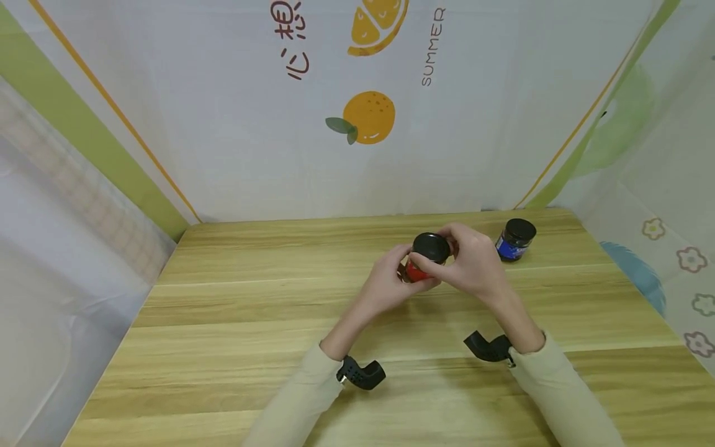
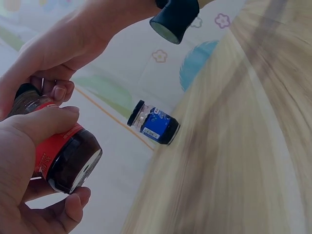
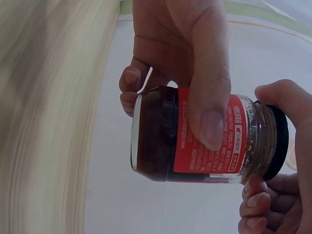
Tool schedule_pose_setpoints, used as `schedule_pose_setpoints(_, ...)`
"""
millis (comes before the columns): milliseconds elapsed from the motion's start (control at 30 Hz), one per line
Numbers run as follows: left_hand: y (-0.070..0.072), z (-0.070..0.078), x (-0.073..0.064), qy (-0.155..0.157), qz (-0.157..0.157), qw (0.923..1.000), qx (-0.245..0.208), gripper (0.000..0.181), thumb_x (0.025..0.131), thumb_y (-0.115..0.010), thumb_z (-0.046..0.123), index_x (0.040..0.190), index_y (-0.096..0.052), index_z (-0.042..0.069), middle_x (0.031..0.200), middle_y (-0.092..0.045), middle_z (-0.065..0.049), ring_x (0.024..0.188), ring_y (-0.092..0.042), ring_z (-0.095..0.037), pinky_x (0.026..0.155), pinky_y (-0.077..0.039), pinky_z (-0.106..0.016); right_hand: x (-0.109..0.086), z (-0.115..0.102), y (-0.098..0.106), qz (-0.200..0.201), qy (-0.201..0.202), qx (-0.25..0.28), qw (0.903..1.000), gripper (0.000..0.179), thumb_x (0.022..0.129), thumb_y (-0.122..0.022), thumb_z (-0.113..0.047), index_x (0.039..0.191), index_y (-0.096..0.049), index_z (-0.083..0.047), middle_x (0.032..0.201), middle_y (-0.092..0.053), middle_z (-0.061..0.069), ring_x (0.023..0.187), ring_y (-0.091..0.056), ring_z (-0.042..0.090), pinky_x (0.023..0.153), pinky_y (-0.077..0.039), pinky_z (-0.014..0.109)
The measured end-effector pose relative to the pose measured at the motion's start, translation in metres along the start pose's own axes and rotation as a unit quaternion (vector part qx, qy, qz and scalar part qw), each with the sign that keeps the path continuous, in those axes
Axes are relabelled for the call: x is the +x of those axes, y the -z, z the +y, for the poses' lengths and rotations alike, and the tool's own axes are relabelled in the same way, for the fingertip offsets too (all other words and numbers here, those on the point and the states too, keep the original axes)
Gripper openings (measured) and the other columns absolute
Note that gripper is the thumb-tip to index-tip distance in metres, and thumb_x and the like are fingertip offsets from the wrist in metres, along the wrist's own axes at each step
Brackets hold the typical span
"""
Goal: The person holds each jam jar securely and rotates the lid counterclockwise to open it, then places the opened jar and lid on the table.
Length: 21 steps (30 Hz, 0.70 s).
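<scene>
A glass jar (image 3: 209,131) with a red label and dark contents is held above the table between both hands. My left hand (image 1: 388,279) grips its body, the thumb lying across the label in the right wrist view. At the top, my right hand (image 1: 475,261) holds the black lid (image 1: 431,246) by its edge with thumb and fingers. Some ridged clear glass neck shows between label and lid in the right wrist view. The left wrist view shows the jar tilted, its base (image 2: 87,168) toward the camera.
A second jar (image 1: 515,241), with a blue label and black lid, stands upright at the table's back right, beyond the right hand. The wooden table (image 1: 223,347) meets a white printed cloth (image 1: 251,155) at its back edge. Black wrist mounts (image 1: 363,375) stick out inward from both sleeves.
</scene>
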<state>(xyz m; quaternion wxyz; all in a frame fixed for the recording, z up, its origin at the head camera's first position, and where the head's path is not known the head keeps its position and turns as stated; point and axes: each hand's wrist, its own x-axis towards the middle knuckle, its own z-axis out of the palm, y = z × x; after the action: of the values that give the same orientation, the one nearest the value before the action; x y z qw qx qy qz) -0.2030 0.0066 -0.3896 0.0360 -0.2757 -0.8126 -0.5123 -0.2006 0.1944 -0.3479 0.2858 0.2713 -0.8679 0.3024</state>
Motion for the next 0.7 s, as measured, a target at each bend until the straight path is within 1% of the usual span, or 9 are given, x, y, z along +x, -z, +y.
schedule_pose_setpoints(133, 0.003, -0.001, -0.005, -0.005, -0.001, 1.0, -0.001, 0.054, 0.086, -0.083, 0.025, 0.134, -0.061, 0.015, 0.112, -0.062, -0.001, 0.081, -0.057, -0.021, 0.066, -0.05, -0.024, 0.0, -0.004, -0.002, -0.003, 0.003, 0.001, 1.0, 0.044, 0.072, -0.089, -0.034, 0.097, -0.07, -0.002, 0.079, -0.065, 0.005, 0.062, -0.051, 0.014, 0.055, -0.044, 0.03)
schedule_pose_setpoints(300, 0.005, -0.003, -0.01, -0.016, 0.01, 0.9998, -0.003, 0.053, 0.084, -0.084, 0.023, 0.131, -0.062, 0.014, 0.112, -0.064, -0.001, 0.078, -0.059, -0.021, 0.066, -0.051, -0.024, 0.0, -0.01, -0.004, -0.003, 0.004, -0.003, 1.0, 0.046, 0.071, -0.088, -0.038, 0.096, -0.071, -0.003, 0.077, -0.064, 0.003, 0.061, -0.05, 0.014, 0.054, -0.043, 0.029)
schedule_pose_setpoints(433, 0.006, -0.005, -0.014, -0.034, 0.02, 0.9991, -0.017, 0.05, 0.083, -0.085, 0.02, 0.128, -0.064, 0.014, 0.107, -0.065, 0.0, 0.072, -0.058, -0.017, 0.063, -0.051, -0.025, -0.001, -0.014, -0.004, -0.006, 0.008, 0.001, 0.9999, 0.046, 0.071, -0.087, -0.039, 0.095, -0.07, -0.004, 0.076, -0.063, 0.002, 0.061, -0.05, 0.014, 0.054, -0.043, 0.029)
schedule_pose_setpoints(567, 0.009, -0.006, -0.02, -0.045, 0.031, 0.9982, -0.027, 0.047, 0.082, -0.085, 0.018, 0.125, -0.065, 0.014, 0.1, -0.063, 0.001, 0.066, -0.055, -0.015, 0.06, -0.05, -0.025, -0.002, -0.02, -0.006, -0.015, 0.006, 0.009, 0.9998, 0.047, 0.071, -0.088, -0.039, 0.097, -0.07, -0.004, 0.078, -0.062, 0.001, 0.063, -0.049, 0.012, 0.055, -0.043, 0.028)
schedule_pose_setpoints(700, 0.011, -0.006, -0.026, -0.057, 0.045, 0.9972, -0.02, 0.049, 0.081, -0.086, 0.017, 0.125, -0.065, 0.012, 0.103, -0.063, -0.001, 0.064, -0.054, -0.019, 0.059, -0.048, -0.024, -0.003, -0.025, -0.008, -0.019, 0.01, 0.019, 0.9996, 0.048, 0.071, -0.089, -0.039, 0.098, -0.069, -0.005, 0.079, -0.062, 0.0, 0.064, -0.049, 0.011, 0.056, -0.043, 0.028)
